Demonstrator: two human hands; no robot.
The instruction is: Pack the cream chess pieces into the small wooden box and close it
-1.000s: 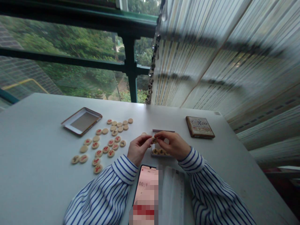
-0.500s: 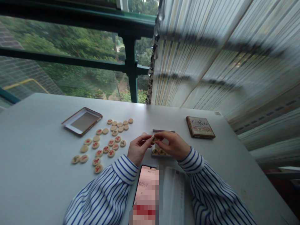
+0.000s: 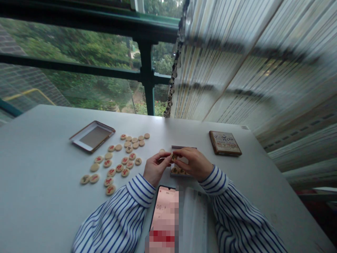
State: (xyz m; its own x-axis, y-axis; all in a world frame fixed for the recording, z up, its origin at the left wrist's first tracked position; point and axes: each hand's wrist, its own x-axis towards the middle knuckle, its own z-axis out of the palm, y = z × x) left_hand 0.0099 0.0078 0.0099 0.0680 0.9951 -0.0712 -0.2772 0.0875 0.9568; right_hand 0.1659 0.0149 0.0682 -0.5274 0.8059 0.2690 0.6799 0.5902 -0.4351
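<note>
Between the fingertips of both hands is one round wooden Chinese chess piece with a black character. My left hand pinches it from the left, while my right hand grips it from the right. Just beneath them lies a shallow open box, partly covered by my right hand. Along its near side sits a row of chess pieces with black characters. Another piece shows partly behind my left fingers. Many loose chess pieces, some red-lettered, some black-lettered and some blank side up, are spread on the left.
An upturned box lid lies at the far left of the white table. A decorated flat box rests at the right. Close to me are a phone and a translucent plastic sleeve or bag. A window and string curtain border the table.
The piece between my hands has turned slightly, and my right hand has shifted a little to the left. The loose pieces and boxes stay where they were.
</note>
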